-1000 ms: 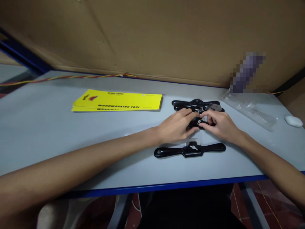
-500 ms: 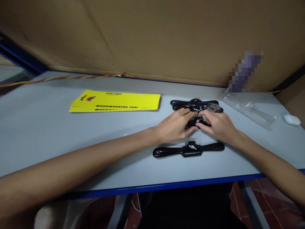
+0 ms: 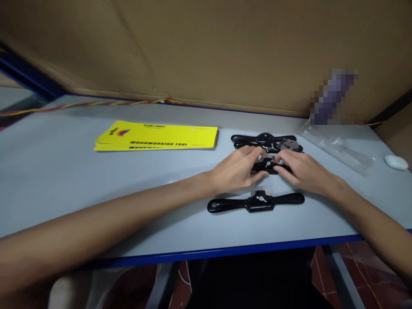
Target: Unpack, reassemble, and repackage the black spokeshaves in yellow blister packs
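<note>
My left hand is closed around the left side of a black spokeshave, thumb in front and fingers behind. From the other side my right hand grips the same tool, its thumb and forefinger near the centre. A small silver screw and part of a metal blade show between the hands; the handles are mostly covered. Nearer the front edge lies another spokeshave with its blade fitted. Just behind my hands sit further black spokeshave bodies, and loose metal blades rest on them.
Yellow printed cards lie stacked at left. Clear plastic packaging spreads at the right rear, near a blurred-out purple object. A small white case sits at far right. Twisted wires run along the back edge by a cardboard wall.
My right hand has shifted slightly right, uncovering more of the spokeshave's middle between the hands. My left hand stays nearly in place.
</note>
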Demonstrator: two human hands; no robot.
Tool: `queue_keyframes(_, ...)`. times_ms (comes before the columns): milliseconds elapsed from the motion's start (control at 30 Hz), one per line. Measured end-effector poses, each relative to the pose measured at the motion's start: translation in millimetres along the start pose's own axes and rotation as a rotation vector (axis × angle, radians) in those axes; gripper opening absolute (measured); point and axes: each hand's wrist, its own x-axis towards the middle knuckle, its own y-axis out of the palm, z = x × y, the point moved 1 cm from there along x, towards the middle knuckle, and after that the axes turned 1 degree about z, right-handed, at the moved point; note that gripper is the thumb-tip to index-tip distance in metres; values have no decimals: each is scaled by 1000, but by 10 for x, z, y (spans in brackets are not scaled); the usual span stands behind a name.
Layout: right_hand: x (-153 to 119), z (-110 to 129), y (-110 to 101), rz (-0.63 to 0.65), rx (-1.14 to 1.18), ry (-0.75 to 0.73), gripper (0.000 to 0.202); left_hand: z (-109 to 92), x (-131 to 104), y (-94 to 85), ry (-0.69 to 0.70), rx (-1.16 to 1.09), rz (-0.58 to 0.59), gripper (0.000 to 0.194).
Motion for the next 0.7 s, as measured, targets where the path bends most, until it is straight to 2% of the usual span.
queue_keyframes(433,4,21,17,28,-44,15,21,2,7,4,21,17,-2,32)
queue_keyframes(700,-6,11,79,-178,-122,-147,27,8,0,17,53,26,-20,48)
